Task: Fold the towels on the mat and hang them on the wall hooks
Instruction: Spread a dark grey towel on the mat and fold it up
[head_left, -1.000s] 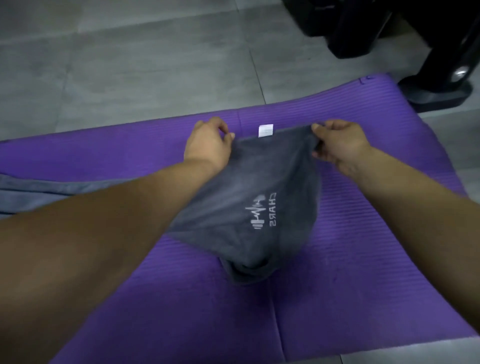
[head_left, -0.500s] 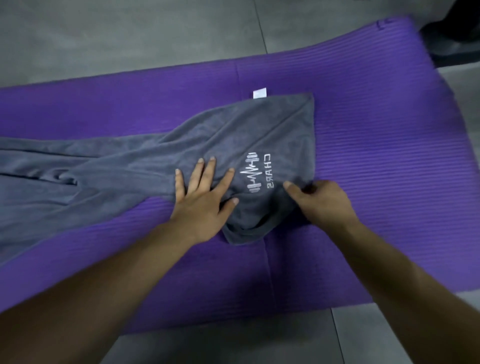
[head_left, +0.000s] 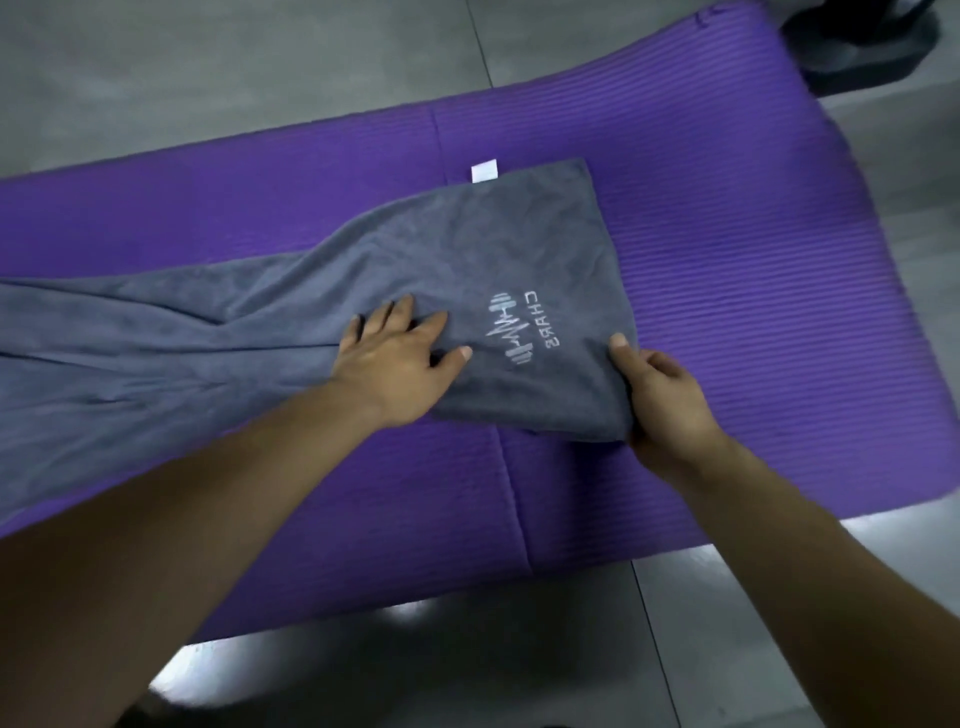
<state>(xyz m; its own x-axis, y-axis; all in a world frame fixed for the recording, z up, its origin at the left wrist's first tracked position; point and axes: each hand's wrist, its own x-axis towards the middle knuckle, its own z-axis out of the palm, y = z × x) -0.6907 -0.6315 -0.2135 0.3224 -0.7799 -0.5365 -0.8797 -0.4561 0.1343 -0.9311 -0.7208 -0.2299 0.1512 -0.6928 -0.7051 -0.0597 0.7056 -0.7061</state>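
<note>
- Left grip (head_left: 395, 364) flat and released, pressing the grey towel (head_left: 467, 244); right grip (head_left: 662, 397) pinching its near right corner.
- Towel on the purple mat (head_left: 753, 312) — right end spread, left part bunched.
- Barely begun, by the look: folding unfinished, hanging not started — hooks out of view.

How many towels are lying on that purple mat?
1: a grey towel across the middle and left of the mat, running out of view. Others may lie unseen.
</note>
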